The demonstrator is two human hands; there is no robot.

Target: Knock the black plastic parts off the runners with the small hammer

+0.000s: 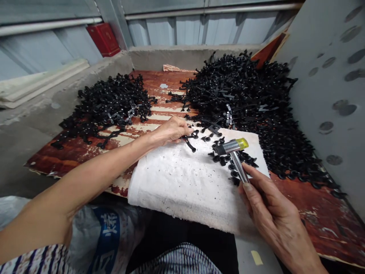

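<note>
My right hand (269,205) is wrapped round the metal handle of a small mallet (232,147), whose head has one yellow end and one black end. The mallet is held over the right part of a white cloth (171,182). My left hand (175,131) pinches a black jointed linkage piece (189,142) at the cloth's far edge; its fingers hide part of it. Small black round-headed pegs (225,160) lie scattered on the cloth under and beside the mallet head.
A large heap of black linkage pieces (239,87) fills the back right, and a smaller heap (111,99) lies back left on the worn red-brown board (162,91). A red box (104,39) stands on the ledge. A grey spotted panel (330,83) bounds the right side.
</note>
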